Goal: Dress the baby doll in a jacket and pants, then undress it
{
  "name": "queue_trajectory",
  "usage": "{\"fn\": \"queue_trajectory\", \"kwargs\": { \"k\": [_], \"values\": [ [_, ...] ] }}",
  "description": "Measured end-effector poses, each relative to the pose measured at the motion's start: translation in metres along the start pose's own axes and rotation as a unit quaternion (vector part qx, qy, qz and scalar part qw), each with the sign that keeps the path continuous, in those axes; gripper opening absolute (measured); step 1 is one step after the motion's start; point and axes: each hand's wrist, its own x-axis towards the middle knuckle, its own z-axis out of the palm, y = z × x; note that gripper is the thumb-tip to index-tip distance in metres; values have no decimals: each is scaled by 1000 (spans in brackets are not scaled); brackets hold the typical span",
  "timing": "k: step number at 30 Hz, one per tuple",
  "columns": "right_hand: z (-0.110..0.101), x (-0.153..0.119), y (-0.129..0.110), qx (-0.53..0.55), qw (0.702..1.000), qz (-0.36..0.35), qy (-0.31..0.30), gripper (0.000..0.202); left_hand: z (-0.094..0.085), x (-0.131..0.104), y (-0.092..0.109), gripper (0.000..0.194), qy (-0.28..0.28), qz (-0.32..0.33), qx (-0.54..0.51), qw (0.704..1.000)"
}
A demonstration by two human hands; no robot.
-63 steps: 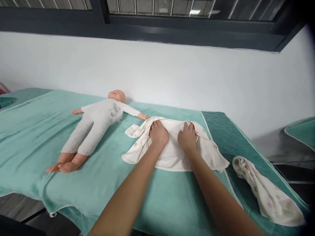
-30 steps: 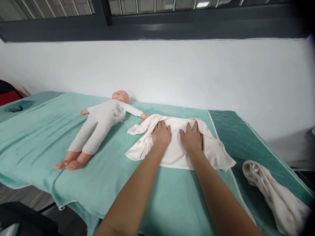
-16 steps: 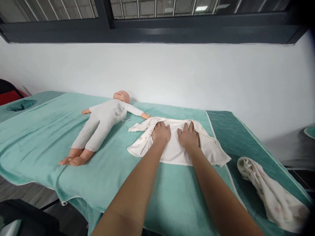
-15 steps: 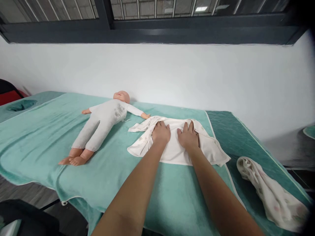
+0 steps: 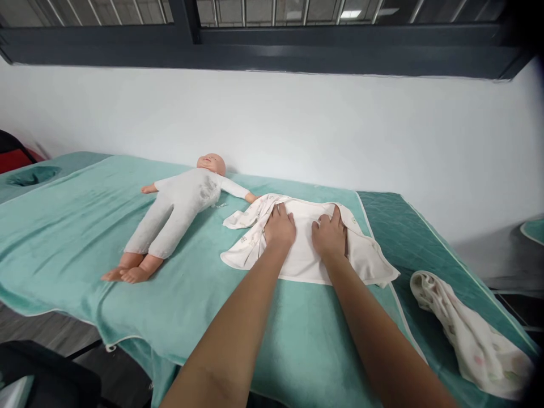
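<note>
A small white baby top with a faint print lies opened out on the green-covered bed, its inner side facing up. My left hand rests palm down on its left part, fingers stretched toward the folded-back edge. On the right part lies my right hand, its fingers apart and partly bent, with the fingertips at the cloth edge. Left of the top, a baby doll in a white bodysuit lies on its back, one hand touching or close to the top's sleeve.
A crumpled patterned cloth lies on the darker green cover at the right. The green bed cover spreads left, with a face hole at its far end. Behind stand a white wall and a dark window frame.
My right hand has shifted slightly right on the baby top and its fingers have bent a little. My left hand has hardly moved. The view has tilted slightly.
</note>
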Motion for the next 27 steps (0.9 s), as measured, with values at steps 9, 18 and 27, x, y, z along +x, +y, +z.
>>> {"fn": "queue_trajectory", "kwargs": {
  "k": [9, 18, 27],
  "values": [
    [1, 0, -2, -14, 999, -7, -42, 46, 8, 6, -2, 51, -41, -15, 4, 999],
    [-27, -42, -3, 87, 982, -163, 35, 25, 3, 7, -1, 48, -50, -24, -6, 998],
    [-69, -115, 54, 25, 969, -243, -28, 29, 4, 7, -1, 47, -44, -19, -5, 999]
  ]
}}
